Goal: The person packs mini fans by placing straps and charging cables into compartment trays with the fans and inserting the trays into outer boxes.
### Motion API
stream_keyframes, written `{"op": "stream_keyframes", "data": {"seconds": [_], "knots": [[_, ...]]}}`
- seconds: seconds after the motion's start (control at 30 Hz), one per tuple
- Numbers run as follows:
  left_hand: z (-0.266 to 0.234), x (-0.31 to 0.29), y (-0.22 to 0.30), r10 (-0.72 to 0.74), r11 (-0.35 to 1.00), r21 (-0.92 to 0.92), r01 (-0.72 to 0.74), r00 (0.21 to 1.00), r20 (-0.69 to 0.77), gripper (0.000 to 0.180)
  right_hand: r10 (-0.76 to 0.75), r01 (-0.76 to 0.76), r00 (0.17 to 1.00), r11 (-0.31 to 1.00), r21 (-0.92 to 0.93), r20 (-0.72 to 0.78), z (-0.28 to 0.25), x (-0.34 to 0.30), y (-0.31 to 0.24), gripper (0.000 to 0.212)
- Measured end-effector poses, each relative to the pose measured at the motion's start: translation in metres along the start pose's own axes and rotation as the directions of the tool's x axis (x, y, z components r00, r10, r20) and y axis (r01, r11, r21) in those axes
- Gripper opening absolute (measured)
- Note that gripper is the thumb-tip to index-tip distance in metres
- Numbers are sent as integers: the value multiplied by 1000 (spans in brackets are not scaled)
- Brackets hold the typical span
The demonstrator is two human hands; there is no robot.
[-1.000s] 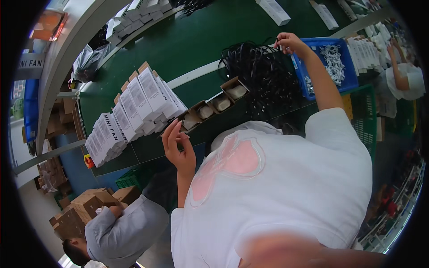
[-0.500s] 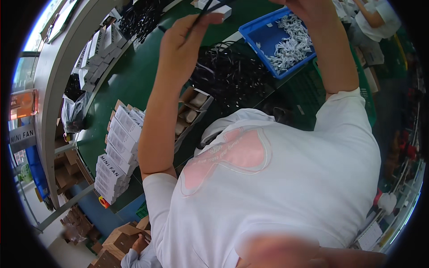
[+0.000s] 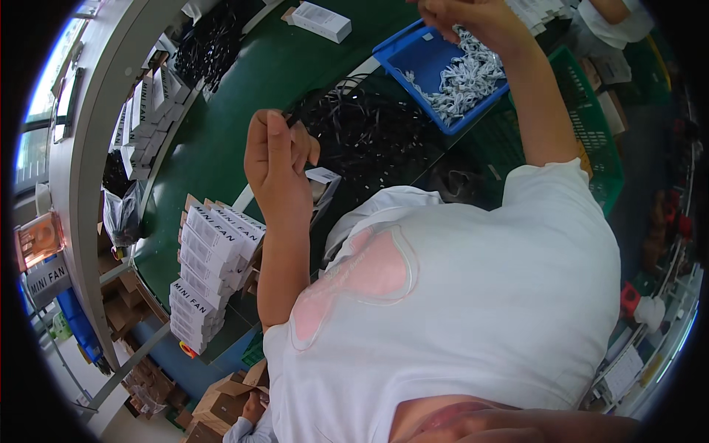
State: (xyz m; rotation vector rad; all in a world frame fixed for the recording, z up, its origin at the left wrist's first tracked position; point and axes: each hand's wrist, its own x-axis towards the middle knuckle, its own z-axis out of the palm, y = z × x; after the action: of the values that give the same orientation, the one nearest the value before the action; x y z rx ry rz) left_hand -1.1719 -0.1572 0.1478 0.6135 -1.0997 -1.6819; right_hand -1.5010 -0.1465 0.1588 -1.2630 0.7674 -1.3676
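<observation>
My left hand (image 3: 277,166) is raised over the green belt (image 3: 236,118), fingers closed on a thin black cable end (image 3: 290,117). Just right of it sits a small open white box (image 3: 323,181), and beyond that lies a pile of black cables (image 3: 373,133). My right hand (image 3: 473,18) reaches to the top edge, fingers curled over a blue bin (image 3: 413,55) full of white cable bundles (image 3: 469,74). What that hand holds is hidden. My white shirt fills the lower right.
Rows of white printed cartons (image 3: 210,247) stand at the belt's near edge, with more cartons (image 3: 151,103) farther left. A lone white box (image 3: 321,18) lies up the belt. A green crate (image 3: 591,125) is at right. Brown cardboard boxes (image 3: 221,395) and another person's hand (image 3: 255,406) are below.
My left hand rose from the open boxes up to the top of the view, then drew back over the belt. My right hand stayed at the blue bin. The view tilted.
</observation>
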Motion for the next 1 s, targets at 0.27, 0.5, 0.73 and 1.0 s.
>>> {"op": "stream_keyframes", "data": {"seconds": [0.27,0.5,0.73,1.0], "knots": [[5,-21,-21,11,824,529,-203,939,342,18,426,-98,884,-235,-967,-194,-133,-100,242,27],[4,-45,-26,-481,860,304,411,851,211,10,165,-305,938,-18,-952,-303,-148,-75,251,11],[-19,-44,-36,-220,921,358,157,965,143,33,456,-453,890,887,85,-9,30,-47,136,30],[-31,-76,-24,-264,957,135,258,964,25,37,142,-138,981,990,-41,133,165,-32,87,25]]}}
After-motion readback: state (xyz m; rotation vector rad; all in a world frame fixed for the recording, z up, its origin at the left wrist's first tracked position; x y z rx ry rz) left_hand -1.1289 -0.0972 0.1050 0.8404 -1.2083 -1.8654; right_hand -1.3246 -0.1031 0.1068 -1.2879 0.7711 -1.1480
